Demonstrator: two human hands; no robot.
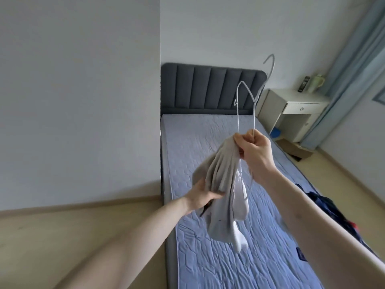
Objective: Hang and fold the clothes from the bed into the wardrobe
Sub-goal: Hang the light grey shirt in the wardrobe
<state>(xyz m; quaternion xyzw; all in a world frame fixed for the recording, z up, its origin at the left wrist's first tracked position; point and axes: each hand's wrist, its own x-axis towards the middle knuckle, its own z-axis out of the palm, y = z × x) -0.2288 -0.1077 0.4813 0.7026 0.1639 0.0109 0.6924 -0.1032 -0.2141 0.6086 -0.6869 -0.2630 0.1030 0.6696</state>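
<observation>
Setting was a home bedroom. Evidence: single bed (218, 236) with quilted blue mattress cover and dark padded headboard (210, 88) against a plain white wall; white bedside table (291, 109) with a drawer beside it; pale blue curtain (352, 65) at right; light wood-tone floor (87, 226).

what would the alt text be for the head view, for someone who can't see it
A person's right hand grips a wire hanger and the top of a pale grey garment above a bed; the left hand holds the cloth lower down. Dark clothes lie at the bed's right edge.
</observation>
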